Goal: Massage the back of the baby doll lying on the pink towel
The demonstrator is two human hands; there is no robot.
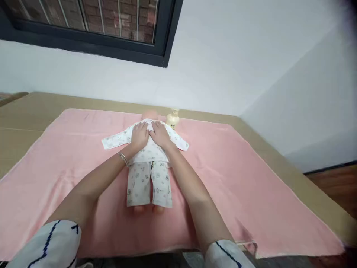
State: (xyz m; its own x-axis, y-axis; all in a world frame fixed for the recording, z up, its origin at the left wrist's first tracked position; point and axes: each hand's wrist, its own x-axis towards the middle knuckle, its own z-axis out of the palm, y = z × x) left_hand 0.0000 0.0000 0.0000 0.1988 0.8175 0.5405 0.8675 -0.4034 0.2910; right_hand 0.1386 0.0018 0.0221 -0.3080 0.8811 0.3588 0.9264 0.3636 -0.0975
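A baby doll lies on a pink cloth, its head at the far end and its feet towards me. It wears a white printed top with the sleeves spread to both sides, and matching white printed trousers. The bare feet show below the trouser legs. My left hand rests flat on the left side of the top's chest, fingers pointing away from me. On the right side of the chest lies my right hand, also flat. Their thumbs are close together near the middle of the top.
A cream-coloured pump bottle stands beside the doll's head. The pink cloth covers much of a tan table, which meets a white wall. A dark-framed window with bars is at the upper left.
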